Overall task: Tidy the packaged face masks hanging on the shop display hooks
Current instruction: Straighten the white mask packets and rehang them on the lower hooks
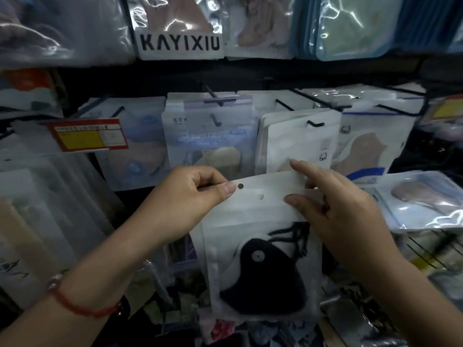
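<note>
A white packet with a black face mask (260,274) inside hangs between my hands, below the row of hooks. My left hand (190,199) pinches its top left corner beside the small hanging hole. My right hand (343,211) holds the top right edge, thumb on the front, index finger pointing up and left. Just above, a black display hook (316,124) carries white packets with beige masks (298,144). More hooked mask packets (210,139) hang to its left.
A red and yellow price label (87,136) sticks out at the left. A packet marked KAYIXIU (180,42) hangs on the row above. Clear packets (423,201) lie at the right, and loose packets crowd the shelf below.
</note>
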Motion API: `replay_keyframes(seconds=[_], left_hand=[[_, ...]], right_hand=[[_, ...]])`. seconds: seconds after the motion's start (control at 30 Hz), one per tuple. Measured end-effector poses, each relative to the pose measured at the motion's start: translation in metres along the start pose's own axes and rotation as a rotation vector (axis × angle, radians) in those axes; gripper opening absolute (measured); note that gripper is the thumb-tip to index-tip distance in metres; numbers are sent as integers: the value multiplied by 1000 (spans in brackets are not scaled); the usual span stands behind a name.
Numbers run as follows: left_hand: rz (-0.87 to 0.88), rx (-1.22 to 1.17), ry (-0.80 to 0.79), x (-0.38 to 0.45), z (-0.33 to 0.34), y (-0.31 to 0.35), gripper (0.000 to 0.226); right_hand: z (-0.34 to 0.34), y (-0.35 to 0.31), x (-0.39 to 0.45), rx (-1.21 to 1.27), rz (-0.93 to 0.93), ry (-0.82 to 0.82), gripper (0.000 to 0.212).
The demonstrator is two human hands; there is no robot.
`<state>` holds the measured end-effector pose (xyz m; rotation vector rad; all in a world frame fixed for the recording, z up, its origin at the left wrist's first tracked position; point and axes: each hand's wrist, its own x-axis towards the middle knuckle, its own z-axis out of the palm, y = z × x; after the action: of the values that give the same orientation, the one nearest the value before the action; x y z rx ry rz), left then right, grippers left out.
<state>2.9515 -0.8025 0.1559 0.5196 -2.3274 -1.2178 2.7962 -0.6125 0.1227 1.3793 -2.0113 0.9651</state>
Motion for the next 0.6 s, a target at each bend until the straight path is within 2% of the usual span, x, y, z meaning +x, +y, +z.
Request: replay_keyframes(seconds=[0.1, 0.2, 0.3, 0.4, 0.6], left_hand=[[154, 138, 32, 7, 9, 13, 18], [382, 240, 79, 17, 20, 22, 12], [687, 425, 161, 33, 31, 22, 25], [914, 526, 258, 50, 45, 25, 26], [1093, 718, 371, 90, 66, 47, 21]], right_hand=[[-14, 15, 1, -18, -22, 37, 52], [-28, 29, -2, -44, -96, 84, 50], [-36, 43, -5, -71, -123, 110, 36], [-40, 59, -5, -93, -144, 106, 21], [-44, 73, -3, 11, -133, 73, 19]])
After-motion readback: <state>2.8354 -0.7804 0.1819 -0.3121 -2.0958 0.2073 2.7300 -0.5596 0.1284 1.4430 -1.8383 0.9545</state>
